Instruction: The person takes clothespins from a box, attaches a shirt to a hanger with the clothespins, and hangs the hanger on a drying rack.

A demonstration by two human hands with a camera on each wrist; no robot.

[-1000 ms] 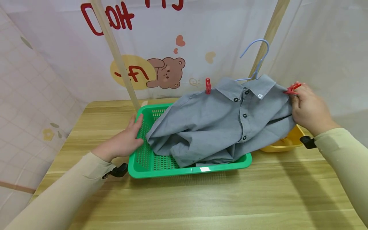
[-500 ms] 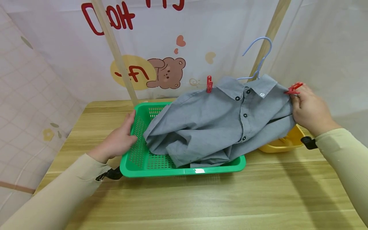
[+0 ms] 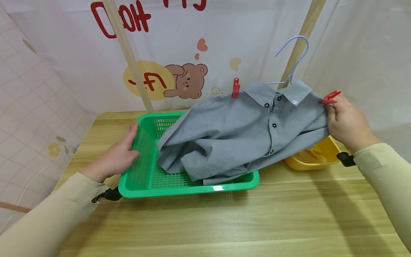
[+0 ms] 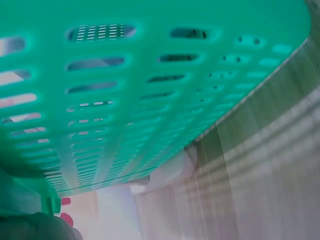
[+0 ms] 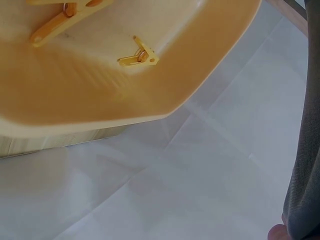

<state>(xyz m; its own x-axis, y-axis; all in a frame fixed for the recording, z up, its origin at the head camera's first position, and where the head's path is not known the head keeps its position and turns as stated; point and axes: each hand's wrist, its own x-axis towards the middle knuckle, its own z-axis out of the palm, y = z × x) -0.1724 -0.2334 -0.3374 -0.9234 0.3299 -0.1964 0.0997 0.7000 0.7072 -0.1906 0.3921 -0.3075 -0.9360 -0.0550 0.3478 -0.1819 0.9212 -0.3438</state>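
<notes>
A grey button-up shirt (image 3: 224,132) hangs on a light-blue hanger (image 3: 305,53), its lower part trailing into the green basket (image 3: 192,191). My right hand (image 3: 350,121) grips the shirt's shoulder at the right, beside a red clothespin (image 3: 330,97). A second red clothespin (image 3: 236,87) is clipped on the other shoulder. My left hand (image 3: 117,157) holds the basket's left rim, its thumb below the fingers. In the left wrist view, the slotted basket wall (image 4: 135,105) fills most of the picture. Grey cloth (image 5: 305,185) runs down the right wrist view's edge.
A yellow bin (image 3: 311,165) stands under the shirt at the right, with yellow clothespins (image 5: 140,53) inside. Two wooden poles (image 3: 126,53) rise at the back, before a printed curtain (image 3: 250,21). The wooden table (image 3: 199,225) extends in front.
My left hand has moved left with the basket, sliding it partly out from under the shirt. The hanger and shirt collar have risen slightly; my right hand has barely moved.
</notes>
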